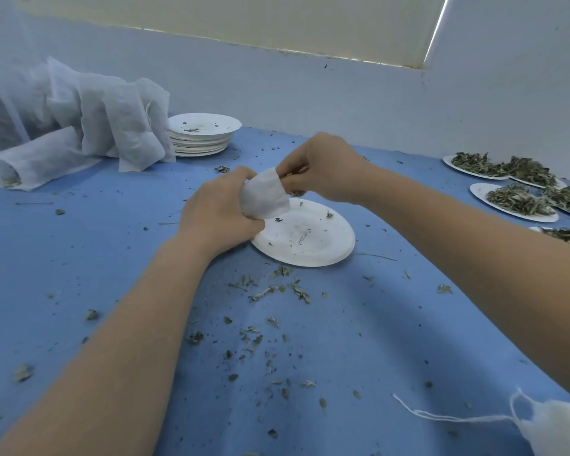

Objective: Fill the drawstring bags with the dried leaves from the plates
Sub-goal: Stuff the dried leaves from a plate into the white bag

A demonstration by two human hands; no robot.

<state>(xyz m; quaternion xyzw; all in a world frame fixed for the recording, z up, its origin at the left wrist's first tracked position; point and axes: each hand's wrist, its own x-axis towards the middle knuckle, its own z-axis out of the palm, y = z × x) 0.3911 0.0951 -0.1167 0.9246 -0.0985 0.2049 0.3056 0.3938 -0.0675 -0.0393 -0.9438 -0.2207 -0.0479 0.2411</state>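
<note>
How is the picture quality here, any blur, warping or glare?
Head view: soft, even light, no glare; wide-angle warping bows the wall edge and stretches the forearms; the right hand is slightly motion-blurred at the bag, the left hand sharper.

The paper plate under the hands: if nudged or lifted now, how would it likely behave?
The paper plate looks thin and holds only crumbs, so it is probably very light and would slide on the blue cloth. Likely bendy if lifted by one edge.
</note>
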